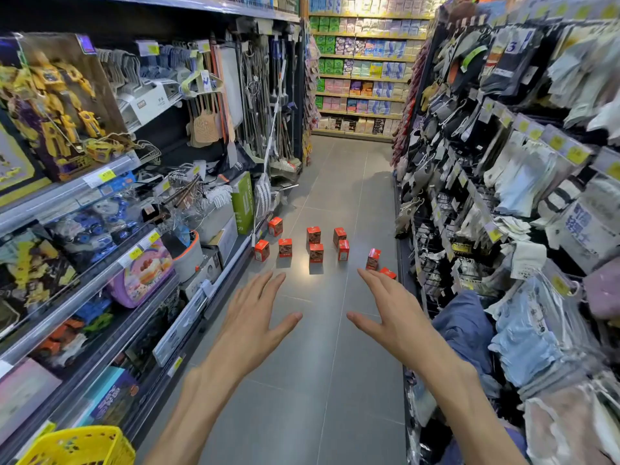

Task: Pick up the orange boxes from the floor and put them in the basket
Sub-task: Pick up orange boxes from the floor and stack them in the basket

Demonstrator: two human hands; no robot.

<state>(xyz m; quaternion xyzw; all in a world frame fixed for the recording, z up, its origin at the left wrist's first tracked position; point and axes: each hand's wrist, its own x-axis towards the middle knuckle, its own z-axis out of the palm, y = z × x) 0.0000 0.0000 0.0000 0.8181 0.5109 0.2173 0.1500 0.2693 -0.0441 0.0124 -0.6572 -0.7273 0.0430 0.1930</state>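
Observation:
Several small orange boxes stand scattered on the grey tiled floor of a shop aisle, ahead of me. One orange box at the right lies tipped beside an upright one. My left hand and my right hand are stretched forward, palms down, fingers spread, holding nothing, short of the boxes. A yellow plastic basket shows at the bottom left corner, only partly in view.
Shelves of toys and household goods line the left side. Racks of hanging socks and cloths line the right, with a blue fabric bundle low down. The grey floor runs to far shelves.

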